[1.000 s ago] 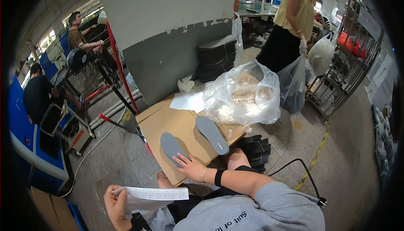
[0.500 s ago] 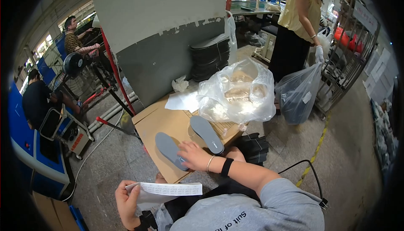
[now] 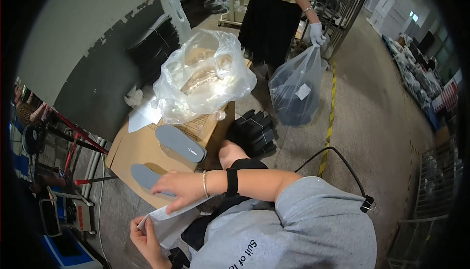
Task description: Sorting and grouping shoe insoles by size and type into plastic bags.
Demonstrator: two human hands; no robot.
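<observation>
Reaching across, the right hand (image 3: 178, 189) lays spread fingers on the near grey insole (image 3: 145, 176) on the cardboard worktop (image 3: 132, 147); the left hand (image 3: 145, 237) pinches white paper (image 3: 169, 218) below, kept ready.
</observation>
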